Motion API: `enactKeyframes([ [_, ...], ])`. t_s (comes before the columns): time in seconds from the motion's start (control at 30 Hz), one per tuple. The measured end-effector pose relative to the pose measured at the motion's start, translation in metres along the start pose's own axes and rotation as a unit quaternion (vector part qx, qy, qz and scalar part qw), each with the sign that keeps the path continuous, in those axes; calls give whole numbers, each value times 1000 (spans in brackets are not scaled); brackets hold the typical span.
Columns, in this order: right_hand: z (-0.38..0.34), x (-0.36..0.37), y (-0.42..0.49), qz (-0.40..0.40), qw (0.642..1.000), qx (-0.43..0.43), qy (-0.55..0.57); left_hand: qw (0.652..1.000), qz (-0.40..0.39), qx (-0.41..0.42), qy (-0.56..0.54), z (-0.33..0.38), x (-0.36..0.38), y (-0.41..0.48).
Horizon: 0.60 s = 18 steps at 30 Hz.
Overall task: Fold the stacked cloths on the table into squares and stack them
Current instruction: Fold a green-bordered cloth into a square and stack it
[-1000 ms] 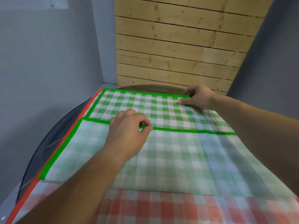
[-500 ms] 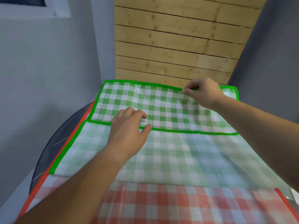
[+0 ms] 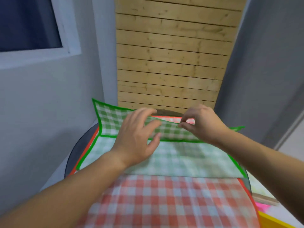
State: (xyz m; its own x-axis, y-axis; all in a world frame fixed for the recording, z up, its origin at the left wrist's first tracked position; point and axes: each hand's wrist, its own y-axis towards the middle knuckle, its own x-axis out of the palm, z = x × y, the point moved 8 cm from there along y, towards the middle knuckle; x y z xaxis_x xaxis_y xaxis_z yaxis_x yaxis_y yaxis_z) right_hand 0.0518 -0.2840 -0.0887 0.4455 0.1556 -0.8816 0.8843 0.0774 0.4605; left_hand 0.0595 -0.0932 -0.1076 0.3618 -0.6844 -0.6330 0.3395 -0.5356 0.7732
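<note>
Head view, from left to right: a grey wall with a window (image 3: 29, 23) stands close on the left, and the dark curved rim of the surface (image 3: 72, 155) shows just beside it, leaving only a narrow strip of bare top at that side. The green checked cloth (image 3: 172, 160) lies across the far half of the surface on top of the red checked cloth (image 3: 164, 203), whose orange border peeks out along the green one's left edge and again at the far side. The green cloth's far flap is lifted off the surface; its left corner stands up free near the wall, and its green hem runs along the fold line below the fingers. The left hand (image 3: 136, 137) has loosely spread fingers over the raised flap's middle, thumb below; whether it truly grips the fabric I cannot tell. The right hand (image 3: 200, 124) pinches the flap's upper edge between thumb and fingertips. Behind both hands a wooden slat panel (image 3: 172, 63) rises close to the far rim. At the right, the green hem angles toward the near right corner, and yellow and pink objects (image 3: 263, 209), blurred, sit beyond the red cloth's edge.
</note>
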Motion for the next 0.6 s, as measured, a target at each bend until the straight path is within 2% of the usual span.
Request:
enactKeyframes([
  [0.07, -12, 4, -20, -28, 999, -8, 18, 999, -39, 12, 21, 10, -7, -3],
  [0.17, -20, 14, -51, -58, 997, 21, 55, 990, -136, 5, 47, 17, -3, -14],
  [0.37, -24, 45, -100, -111, 974, 122, 159, 930, -357, -48, 78, 4, 34, -62],
  [0.5, -23, 64, -118, -139, 961, 152, 185, 893, -443, -70, 48, -8, 54, -90],
  [0.6, -23, 70, -122, -141, 960, 153, 190, 875, -476, -83, 23, -15, 64, -102],
])
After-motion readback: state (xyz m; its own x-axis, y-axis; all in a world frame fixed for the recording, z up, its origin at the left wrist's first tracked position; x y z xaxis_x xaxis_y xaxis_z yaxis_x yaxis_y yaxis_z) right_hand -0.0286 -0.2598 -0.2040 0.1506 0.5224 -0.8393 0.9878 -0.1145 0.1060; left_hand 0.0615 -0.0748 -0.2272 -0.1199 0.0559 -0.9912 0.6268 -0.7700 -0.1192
